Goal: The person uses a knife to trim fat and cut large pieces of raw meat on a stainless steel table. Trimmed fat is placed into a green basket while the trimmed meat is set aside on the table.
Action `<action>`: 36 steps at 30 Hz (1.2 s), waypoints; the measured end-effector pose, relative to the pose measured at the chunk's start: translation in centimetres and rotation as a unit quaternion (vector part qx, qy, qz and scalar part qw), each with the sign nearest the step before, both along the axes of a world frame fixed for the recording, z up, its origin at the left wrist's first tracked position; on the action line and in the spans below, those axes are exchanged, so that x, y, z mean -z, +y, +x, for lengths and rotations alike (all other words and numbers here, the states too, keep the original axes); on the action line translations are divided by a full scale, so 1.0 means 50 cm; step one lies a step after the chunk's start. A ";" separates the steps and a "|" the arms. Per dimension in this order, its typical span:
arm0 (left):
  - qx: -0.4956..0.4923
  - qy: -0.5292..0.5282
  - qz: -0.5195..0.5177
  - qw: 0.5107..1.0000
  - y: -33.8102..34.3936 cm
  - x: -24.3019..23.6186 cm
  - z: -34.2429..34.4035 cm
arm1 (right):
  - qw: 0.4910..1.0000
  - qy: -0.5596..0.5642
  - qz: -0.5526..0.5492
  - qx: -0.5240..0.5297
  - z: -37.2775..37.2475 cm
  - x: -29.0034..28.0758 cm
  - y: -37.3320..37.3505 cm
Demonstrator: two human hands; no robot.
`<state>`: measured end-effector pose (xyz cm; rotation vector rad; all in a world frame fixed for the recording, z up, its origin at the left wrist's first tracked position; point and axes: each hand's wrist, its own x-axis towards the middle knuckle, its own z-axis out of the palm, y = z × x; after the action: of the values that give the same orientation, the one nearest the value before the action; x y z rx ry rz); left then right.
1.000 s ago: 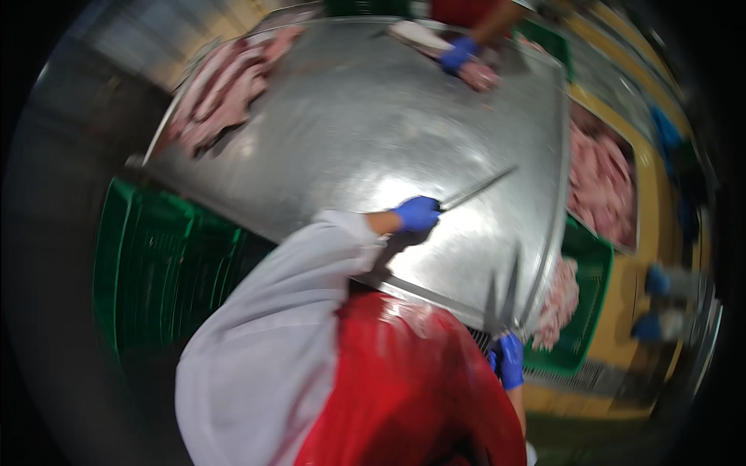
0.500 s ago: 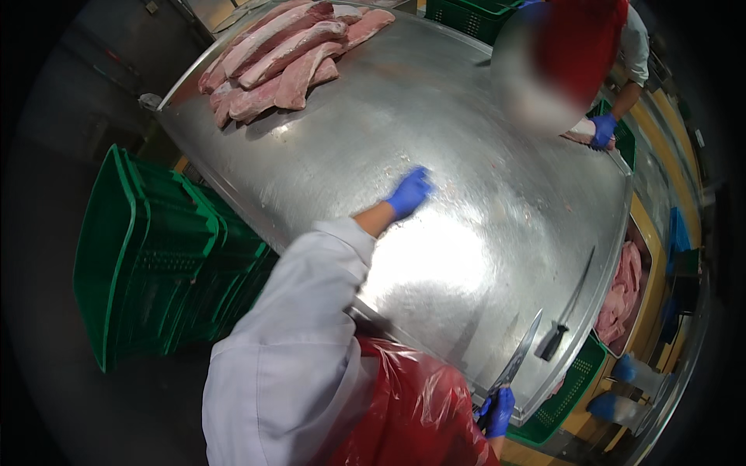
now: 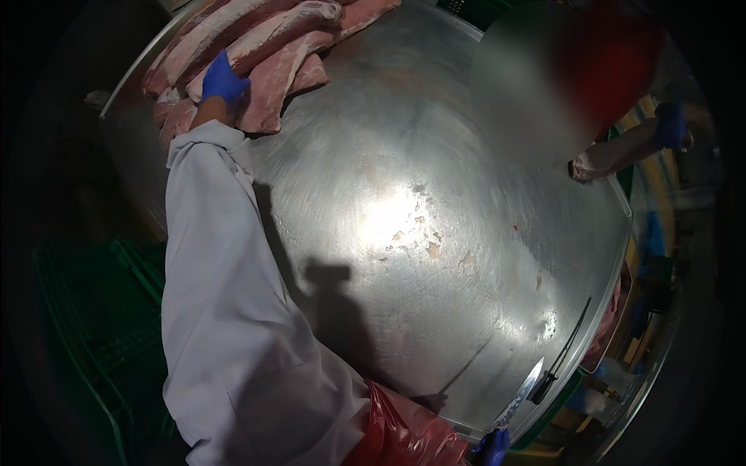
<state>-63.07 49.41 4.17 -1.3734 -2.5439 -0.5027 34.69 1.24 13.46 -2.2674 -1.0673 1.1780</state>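
Note:
My left hand, in a blue glove, reaches to the far left and lies over the near end of a pork loin. Its fingers curve over the meat, and their undersides are hidden. Several long pink loins with pale fat are piled around it. At the lower right edge, my right hand, also gloved in blue, is closed around the handle of a knife. The blade points up and away over the table edge, beside a slim black-handled tool lying on the metal.
A steel table with small meat scraps spans the view. At the right, a co-worker's gloved hand holds another piece of meat. Green crates stand at the left; a meat-filled tray is beyond the right edge.
My left hand has moved from mid-table to the far-left pile and onto a loin. My right hand still holds the knife. The co-worker's piece of meat now shows raised above the table edge.

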 end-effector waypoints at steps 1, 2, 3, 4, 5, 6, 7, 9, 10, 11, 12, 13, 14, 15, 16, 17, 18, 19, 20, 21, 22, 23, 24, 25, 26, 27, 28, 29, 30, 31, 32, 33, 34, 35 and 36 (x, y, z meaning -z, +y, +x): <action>-0.006 -0.004 -0.010 1.000 0.013 -0.001 -0.021 | 0.997 0.027 -0.007 0.074 0.001 0.002 0.015; -0.015 -0.032 -0.057 0.998 0.027 -0.017 -0.023 | 0.987 0.051 -0.013 0.152 -0.007 -0.004 0.023; -0.023 -0.059 -0.102 0.993 0.038 -0.047 -0.015 | 0.991 0.024 -0.018 0.131 -0.040 -0.028 0.043; -0.034 -0.082 -0.148 0.985 0.044 -0.065 -0.026 | 0.999 -0.044 0.021 0.012 -0.037 -0.024 0.053; -0.022 -0.101 -0.141 0.985 0.060 -0.074 -0.048 | 0.987 -0.108 0.063 -0.101 -0.030 -0.019 0.047; -0.016 -0.120 -0.139 0.983 0.070 -0.064 -0.093 | 0.956 -0.169 0.098 -0.218 -0.025 -0.013 0.057; -0.004 -0.141 -0.136 0.981 0.087 -0.056 -0.114 | 0.988 -0.107 0.036 -0.106 -0.039 -0.019 0.071; -0.014 -0.149 -0.152 0.977 0.114 -0.043 -0.128 | 0.988 0.020 -0.088 0.125 -0.065 -0.041 0.101; -0.018 -0.152 -0.161 0.975 0.123 -0.045 -0.125 | 0.989 0.015 -0.080 0.123 -0.072 -0.041 0.101; -0.016 -0.161 -0.194 0.967 0.129 -0.048 -0.119 | 0.990 0.009 -0.072 0.121 -0.074 -0.036 0.098; 0.018 -0.258 -0.198 0.945 0.118 -0.041 -0.131 | 0.992 0.008 -0.062 0.114 -0.071 -0.032 0.103; 0.053 -0.351 -0.198 0.914 0.109 -0.031 -0.142 | 0.992 0.019 -0.065 0.110 -0.067 -0.030 0.108; 0.088 -0.440 -0.197 0.872 0.105 -0.026 -0.154 | 0.992 0.024 -0.059 0.110 -0.055 -0.024 0.104; 0.093 -0.436 -0.168 0.879 0.088 -0.034 -0.101 | 0.992 0.024 -0.055 0.115 -0.048 -0.022 0.085; 0.092 -0.397 -0.156 0.900 0.063 -0.041 -0.090 | 0.992 0.031 -0.052 0.114 -0.040 -0.010 0.076; 0.090 -0.355 -0.144 0.919 0.039 -0.033 -0.084 | 0.992 0.046 -0.034 0.112 -0.040 0.001 0.071; 0.092 -0.314 -0.133 0.936 0.023 -0.023 -0.070 | 0.991 0.061 -0.016 0.115 -0.049 0.010 0.064; 0.076 -0.309 -0.123 0.940 0.004 -0.013 -0.043 | 0.990 0.075 0.004 0.116 -0.049 0.021 0.060; 0.059 -0.305 -0.114 0.944 -0.015 -0.001 -0.004 | 0.987 0.090 0.004 0.131 -0.046 0.032 0.053; 0.042 -0.300 -0.103 0.947 -0.037 0.013 0.033 | 0.984 0.106 0.004 0.146 -0.045 0.044 0.044; 0.045 -0.389 -0.017 0.920 -0.066 0.033 0.066 | 0.979 0.122 0.005 0.161 -0.045 0.055 0.037; 0.079 -0.469 -0.068 0.877 -0.066 0.038 0.085 | 0.976 0.122 0.008 0.181 -0.056 0.060 0.017; 0.133 -0.538 -0.042 0.831 -0.088 0.046 0.123 | 0.973 0.123 0.009 0.196 -0.065 0.065 0.013; 0.184 -0.602 -0.014 0.777 -0.119 0.051 0.160 | 0.970 0.125 0.009 0.208 -0.066 0.074 0.006; 0.162 -0.648 -0.018 0.744 -0.151 0.051 0.174 | 0.976 0.112 0.027 0.183 -0.050 0.085 -0.013; 0.145 -0.691 -0.027 0.707 -0.168 0.061 0.203 | 0.980 0.098 0.046 0.166 -0.020 0.118 -0.043; 0.120 -0.730 -0.036 0.672 -0.197 0.068 0.222 | 0.984 0.089 0.059 0.143 -0.014 0.125 -0.066; 0.110 -0.771 -0.067 0.624 -0.220 0.079 0.232 | 0.983 0.105 0.052 0.140 -0.001 0.130 -0.083; 0.096 -0.807 -0.099 0.574 -0.251 0.094 0.236 | 0.982 0.113 0.053 0.138 0.001 0.134 -0.090; 0.082 -0.840 -0.132 0.519 -0.274 0.105 0.250 | 0.982 0.118 0.055 0.140 0.004 0.140 -0.106; 0.074 -0.853 -0.127 0.502 -0.301 0.118 0.268 | 0.981 0.124 0.057 0.141 0.011 0.149 -0.127; 0.063 -0.865 -0.123 0.483 -0.335 0.126 0.291 | 0.976 0.134 0.064 0.160 0.023 0.165 -0.156; 0.052 -0.876 -0.117 0.465 -0.374 0.133 0.313 | 0.971 0.144 0.072 0.178 0.034 0.182 -0.184; 0.054 -0.889 -0.094 0.446 -0.410 0.138 0.348 | 0.965 0.156 0.083 0.193 0.046 0.201 -0.203; 0.054 -0.900 -0.071 0.427 -0.455 0.141 0.392 | 0.962 0.168 0.085 0.199 0.053 0.208 -0.222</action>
<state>-43.45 26.67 -2.87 -0.7726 -3.4788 -3.3811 37.36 -9.86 3.06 -1.9378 -0.5289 1.1883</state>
